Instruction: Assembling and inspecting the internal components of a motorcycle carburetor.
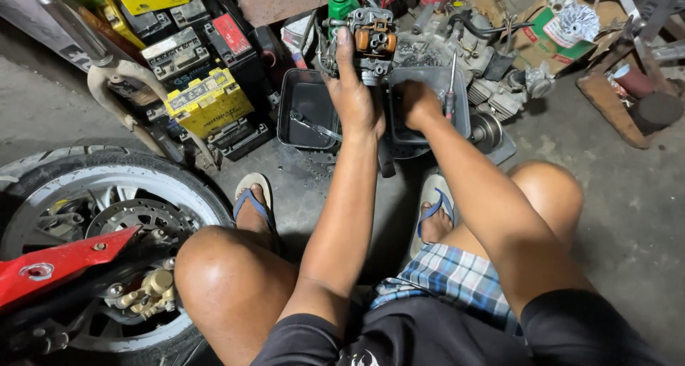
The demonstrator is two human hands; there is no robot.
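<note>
Bare knees (221,266) were seen nearest. At twelve o'clock a carburetor (372,36) was held up over two black trays (305,109), the left hand (352,98) gripped around it. At one o'clock a screwdriver (451,88) was pinched in the right hand (417,103). At nine o'clock a motorcycle wheel (107,216) was seen on the floor (628,216).

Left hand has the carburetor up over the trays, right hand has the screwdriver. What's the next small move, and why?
Probably bring the screwdriver tip up to the carburetor. The left hand holds it raised with its brass parts facing the camera, while the right hand holds the tool upright beside it, its tip not yet on any screw.
</note>
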